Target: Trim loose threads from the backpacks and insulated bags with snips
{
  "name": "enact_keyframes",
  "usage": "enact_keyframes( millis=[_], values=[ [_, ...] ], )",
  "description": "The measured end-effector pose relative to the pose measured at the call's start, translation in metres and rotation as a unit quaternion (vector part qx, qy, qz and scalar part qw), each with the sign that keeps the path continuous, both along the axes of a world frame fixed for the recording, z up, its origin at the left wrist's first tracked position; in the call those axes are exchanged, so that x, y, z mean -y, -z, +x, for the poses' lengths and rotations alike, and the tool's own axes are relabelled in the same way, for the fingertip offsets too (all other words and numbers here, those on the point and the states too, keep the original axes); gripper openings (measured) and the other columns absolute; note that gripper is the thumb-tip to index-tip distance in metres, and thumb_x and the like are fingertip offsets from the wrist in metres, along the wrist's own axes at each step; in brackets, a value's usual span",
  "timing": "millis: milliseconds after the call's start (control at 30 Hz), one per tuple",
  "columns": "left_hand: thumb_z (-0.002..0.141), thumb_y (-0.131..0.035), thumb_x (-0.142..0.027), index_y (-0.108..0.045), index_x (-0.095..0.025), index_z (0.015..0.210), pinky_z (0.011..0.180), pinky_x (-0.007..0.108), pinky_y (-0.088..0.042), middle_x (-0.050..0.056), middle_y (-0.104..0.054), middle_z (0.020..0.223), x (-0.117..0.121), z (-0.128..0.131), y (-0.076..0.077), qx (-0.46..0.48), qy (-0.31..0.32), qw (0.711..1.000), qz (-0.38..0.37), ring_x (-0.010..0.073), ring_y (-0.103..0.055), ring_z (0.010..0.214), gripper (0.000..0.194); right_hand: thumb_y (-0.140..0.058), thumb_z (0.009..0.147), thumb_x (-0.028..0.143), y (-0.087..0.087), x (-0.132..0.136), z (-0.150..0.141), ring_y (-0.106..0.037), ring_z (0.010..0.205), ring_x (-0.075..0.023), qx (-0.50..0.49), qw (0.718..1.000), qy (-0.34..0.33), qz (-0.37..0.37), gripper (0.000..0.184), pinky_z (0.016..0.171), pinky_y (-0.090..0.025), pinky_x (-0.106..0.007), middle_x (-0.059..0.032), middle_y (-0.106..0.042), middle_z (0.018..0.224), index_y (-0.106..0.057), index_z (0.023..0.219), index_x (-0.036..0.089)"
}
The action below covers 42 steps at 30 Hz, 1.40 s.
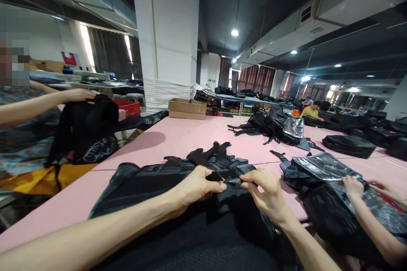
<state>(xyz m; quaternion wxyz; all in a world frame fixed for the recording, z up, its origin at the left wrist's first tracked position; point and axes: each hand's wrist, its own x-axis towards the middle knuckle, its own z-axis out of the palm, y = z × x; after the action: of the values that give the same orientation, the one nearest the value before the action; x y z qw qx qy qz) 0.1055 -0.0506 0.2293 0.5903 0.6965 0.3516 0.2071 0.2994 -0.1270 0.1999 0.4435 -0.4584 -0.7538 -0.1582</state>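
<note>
A black backpack [149, 186] lies flat on the pink table [184, 135] right in front of me, its straps pointing away. My left hand [199, 186] is closed in a pinch on a small black strap end [214, 176] near the top of the bag. Close beside it, my right hand [265, 190] has its fingers curled and pinches the bag's black fabric, the fingertips of both hands almost meeting.
A person at the left holds up another black backpack [85, 127]. At the right, someone's hands [352, 186] rest on a plastic-wrapped bag [324, 169]. More bags [276, 125] and a cardboard box [187, 108] sit farther back, before a white pillar [165, 38].
</note>
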Motion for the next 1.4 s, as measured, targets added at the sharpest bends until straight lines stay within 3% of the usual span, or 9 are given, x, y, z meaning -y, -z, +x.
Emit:
enact_keyframes(
  millis=[300, 500, 567, 667, 767, 867, 1033, 1167, 1400],
  values=[
    [0.06, -0.065, -0.039, -0.054, -0.015, 0.065, 0.042, 0.022, -0.012, -0.01, -0.034, 0.044, 0.0, 0.001, 0.003, -0.006, 0.027, 1.0, -0.014, 0.0041, -0.022, 0.039, 0.028, -0.056, 0.083, 0.024, 0.005, 0.003, 0.001, -0.061, 0.068, -0.0158, -0.045, 0.999, -0.001, -0.029, 0.01, 0.064, -0.046, -0.028, -0.0039, -0.068, 0.077, -0.066, 0.084, 0.019],
    [0.065, -0.062, -0.043, -0.05, -0.015, 0.064, 0.039, 0.019, -0.012, -0.01, -0.034, 0.046, 0.006, 0.002, 0.0, -0.007, 0.072, 0.996, -0.042, 0.0033, -0.025, 0.039, 0.03, -0.061, 0.075, 0.024, -0.003, -0.002, -0.004, -0.061, 0.073, -0.0143, -0.258, 0.955, -0.051, -0.139, 0.021, 0.063, -0.048, -0.023, -0.0018, -0.066, 0.083, -0.064, 0.095, 0.02],
    [0.066, -0.061, -0.043, -0.048, -0.016, 0.065, 0.038, 0.018, -0.015, -0.01, -0.035, 0.045, 0.009, 0.004, 0.0, -0.014, 0.079, 0.996, -0.043, 0.0036, -0.028, 0.038, 0.03, -0.063, 0.071, 0.022, -0.005, -0.008, -0.013, -0.06, 0.068, -0.013, -0.258, 0.945, -0.082, -0.183, 0.026, 0.059, -0.047, -0.021, -0.001, -0.065, 0.081, -0.064, 0.097, 0.019],
    [0.07, -0.057, -0.045, -0.053, -0.014, 0.077, 0.037, 0.017, -0.021, -0.007, -0.042, 0.048, 0.011, 0.007, -0.001, -0.015, 0.091, 0.995, -0.024, 0.0044, -0.034, 0.039, 0.031, -0.056, 0.075, 0.02, -0.009, -0.016, -0.025, -0.055, 0.056, -0.0097, -0.233, 0.934, -0.12, -0.243, 0.011, 0.051, -0.042, -0.019, 0.0012, -0.062, 0.068, -0.066, 0.079, 0.017],
    [0.067, -0.06, -0.043, -0.052, -0.015, 0.094, 0.039, 0.017, -0.032, -0.004, -0.051, 0.063, 0.011, 0.008, -0.003, 0.028, 0.071, 0.997, 0.003, 0.0073, -0.048, 0.049, 0.039, -0.054, 0.078, 0.023, -0.014, -0.022, -0.029, -0.053, 0.057, -0.0095, -0.241, 0.929, -0.126, -0.252, 0.014, 0.054, -0.041, -0.02, 0.0023, -0.059, 0.063, -0.064, 0.071, 0.016],
    [0.064, -0.063, -0.042, -0.054, -0.015, 0.083, 0.043, 0.019, -0.039, -0.002, -0.055, 0.068, 0.007, 0.008, -0.005, 0.049, 0.035, 0.998, 0.019, 0.009, -0.053, 0.053, 0.034, -0.054, 0.078, 0.027, -0.016, -0.023, -0.024, -0.054, 0.06, -0.0103, -0.261, 0.924, -0.117, -0.255, 0.017, 0.056, -0.043, -0.02, 0.0022, -0.059, 0.062, -0.062, 0.067, 0.015],
    [0.064, -0.062, -0.037, -0.053, -0.012, 0.058, 0.041, 0.018, -0.035, 0.001, -0.058, 0.054, -0.002, 0.005, -0.008, 0.05, -0.028, 0.998, -0.013, 0.0073, -0.05, 0.044, 0.027, -0.057, 0.078, 0.026, -0.001, -0.014, -0.006, -0.06, 0.078, -0.0153, -0.223, 0.963, -0.026, -0.15, 0.022, 0.067, -0.047, -0.025, -0.0029, -0.065, 0.089, -0.059, 0.099, 0.019],
    [0.065, -0.061, -0.034, -0.055, -0.011, 0.058, 0.039, 0.018, -0.033, 0.003, -0.06, 0.051, -0.002, 0.005, -0.01, 0.055, -0.035, 0.997, -0.039, 0.0069, -0.049, 0.041, 0.025, -0.054, 0.083, 0.023, 0.013, -0.006, 0.001, -0.059, 0.075, -0.0169, -0.071, 0.995, 0.068, -0.009, 0.012, 0.068, -0.045, -0.029, -0.0049, -0.065, 0.084, -0.059, 0.094, 0.019],
    [0.065, -0.06, -0.035, -0.057, -0.01, 0.059, 0.04, 0.018, -0.036, 0.004, -0.061, 0.055, -0.001, 0.006, -0.008, 0.049, -0.017, 0.998, -0.019, 0.0088, -0.053, 0.045, 0.026, -0.054, 0.085, 0.019, 0.008, -0.004, -0.007, -0.057, 0.071, -0.0163, 0.036, 0.995, 0.061, 0.07, 0.007, 0.064, -0.041, -0.029, -0.0041, -0.065, 0.078, -0.058, 0.09, 0.017]
  ],
)
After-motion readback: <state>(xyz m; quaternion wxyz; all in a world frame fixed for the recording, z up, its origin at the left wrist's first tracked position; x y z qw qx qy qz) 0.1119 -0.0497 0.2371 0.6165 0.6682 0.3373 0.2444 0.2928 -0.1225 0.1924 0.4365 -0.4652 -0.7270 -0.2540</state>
